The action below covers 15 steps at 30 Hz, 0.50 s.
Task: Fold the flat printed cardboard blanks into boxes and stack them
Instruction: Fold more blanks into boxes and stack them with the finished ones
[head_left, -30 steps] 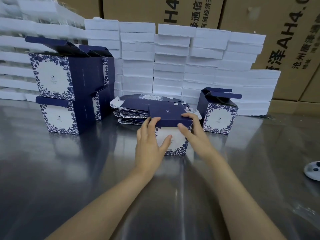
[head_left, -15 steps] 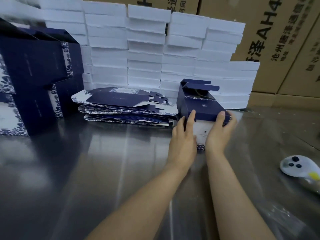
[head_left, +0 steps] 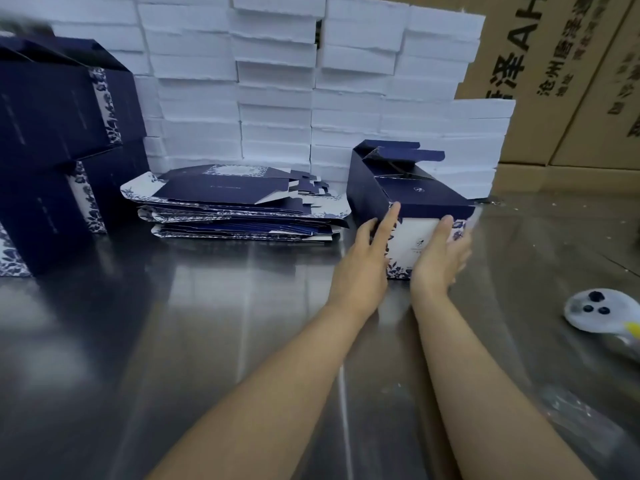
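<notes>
Nearest, two bare forearms reach forward over the steel tabletop (head_left: 173,323). The left hand (head_left: 363,261) lies flat with straight fingers against the left front edge of the folded box (head_left: 420,202); the right hand (head_left: 438,261) presses open-palmed on its white front face, its outer edge blurred. Neither grip curls round anything. The box stands on the tabletop, touching a second, open-flapped box (head_left: 391,161) behind it. To place it well, push evenly with both palms so it stays square and flush against its neighbour. Just left lies the pile of flat blanks (head_left: 235,202); farther left, stacked finished boxes (head_left: 62,140); behind, white foam blocks (head_left: 277,81).
</notes>
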Each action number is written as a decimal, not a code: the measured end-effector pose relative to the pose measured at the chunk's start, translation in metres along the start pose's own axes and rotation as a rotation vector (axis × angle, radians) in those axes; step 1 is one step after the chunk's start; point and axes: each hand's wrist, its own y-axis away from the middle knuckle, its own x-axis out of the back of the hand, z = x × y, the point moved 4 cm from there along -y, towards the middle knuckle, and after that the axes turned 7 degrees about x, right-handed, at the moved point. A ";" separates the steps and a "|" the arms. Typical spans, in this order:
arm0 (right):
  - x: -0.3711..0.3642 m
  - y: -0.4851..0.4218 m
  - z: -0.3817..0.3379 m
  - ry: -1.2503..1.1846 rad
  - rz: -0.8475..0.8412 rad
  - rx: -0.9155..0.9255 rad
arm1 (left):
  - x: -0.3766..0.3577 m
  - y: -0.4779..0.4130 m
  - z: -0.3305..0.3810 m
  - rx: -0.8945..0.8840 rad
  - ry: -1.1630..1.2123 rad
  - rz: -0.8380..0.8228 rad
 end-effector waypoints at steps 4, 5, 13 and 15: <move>0.006 0.030 -0.008 0.042 -0.030 0.021 | 0.026 0.018 -0.003 0.031 0.280 0.040; 0.007 0.039 -0.011 0.063 -0.031 0.028 | 0.036 0.024 -0.007 0.049 0.305 0.065; 0.006 0.100 -0.037 0.127 0.148 0.200 | 0.139 0.068 -0.102 0.439 0.346 0.284; -0.003 0.110 -0.037 0.091 0.078 0.254 | 0.162 0.082 -0.130 0.691 0.524 0.358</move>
